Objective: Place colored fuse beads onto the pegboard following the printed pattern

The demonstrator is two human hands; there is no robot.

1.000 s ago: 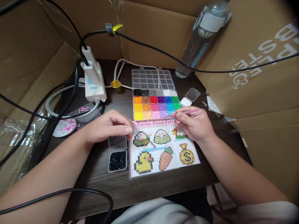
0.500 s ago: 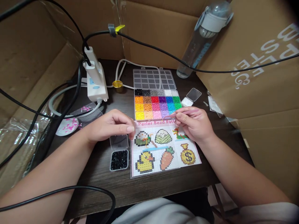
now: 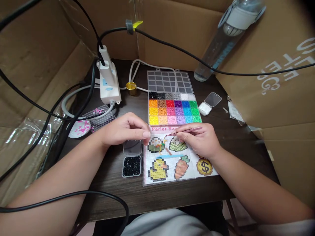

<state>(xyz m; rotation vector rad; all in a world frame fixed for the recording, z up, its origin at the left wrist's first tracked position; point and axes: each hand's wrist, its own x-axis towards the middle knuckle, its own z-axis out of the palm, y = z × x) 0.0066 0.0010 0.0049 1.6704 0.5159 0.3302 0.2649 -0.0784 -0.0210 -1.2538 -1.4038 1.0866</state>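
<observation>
My right hand (image 3: pixel 200 139) grips pink tweezers (image 3: pixel 188 131), their tips low over the upper middle of a bead pattern sheet (image 3: pixel 190 172). The sheet shows a duck (image 3: pixel 158 170), a carrot (image 3: pixel 181 167) and other pixel pictures; loose orange, brown and blue pieces lie near its middle. Whether a bead sits in the tips is too small to tell. My left hand (image 3: pixel 128 129) is closed, thumb against curled fingers, at the sheet's upper left edge; what it pinches, if anything, is hidden. Below it stands an open box of black beads (image 3: pixel 132 166).
Behind the sheet lies a sorted bead case (image 3: pixel 170 111), its lid (image 3: pixel 169 82) open. White beads (image 3: pixel 205 108) stand to the right. Further back are a bottle (image 3: pixel 216 49), a gold cup (image 3: pixel 131 88) and a power strip (image 3: pixel 110 93). Black cables (image 3: pixel 169 44) cross the view.
My right hand has moved from the bead case's front edge down and left over the sheet, bringing the tweezers along. My left hand stays by the sheet's edge. The view has shifted slightly.
</observation>
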